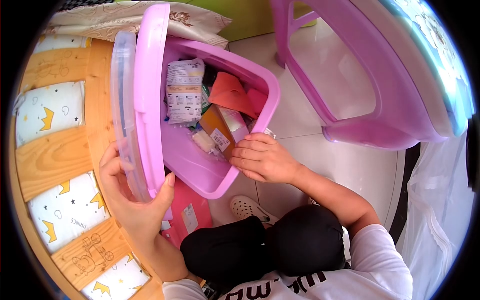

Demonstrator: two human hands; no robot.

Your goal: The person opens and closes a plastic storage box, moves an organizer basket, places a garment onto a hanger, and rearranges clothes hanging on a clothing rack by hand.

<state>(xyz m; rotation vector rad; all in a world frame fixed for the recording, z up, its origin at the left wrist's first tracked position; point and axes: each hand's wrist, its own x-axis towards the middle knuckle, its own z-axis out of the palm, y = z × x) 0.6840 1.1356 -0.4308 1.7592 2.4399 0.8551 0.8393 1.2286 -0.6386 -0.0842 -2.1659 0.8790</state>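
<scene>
Box (186,156) with its lid (149,75) raised, a hand on each

Head view: the box is lilac-pink plastic, smooth and slightly glossy, with rounded corners and a broad, rolled rim. It sits open in front of the person, beside a wooden frame (55,165) with white crown-print cushions (50,112) and over pale floor tiles (345,172); what its base rests on is hidden. The lid stands on edge along its left side, the same pink, with a clear panel (122,85) on its outer face. Whether lid and box are joined cannot be told.

The left hand (136,207) grips the lid's near end, thumb on the pink edge, fingers bent round behind the clear panel. The right hand (265,159) has its fingers curled over the rim at the near right, holding it.

Inside, things lie toward the far and right part, leaving bare pink bottom nearest the person. A white printed packet (185,97) is beside the lid; right of it lies an orange-red piece (227,95), folded and matt. Below that is a brown carton (217,122) with a barcode label (220,138), just beside a small clear bag (204,142) with something cream-coloured in it. Darker items underneath are too covered to make out.

A red case (187,207) lies just below the box, near the person's black-clad knees (225,247).
</scene>
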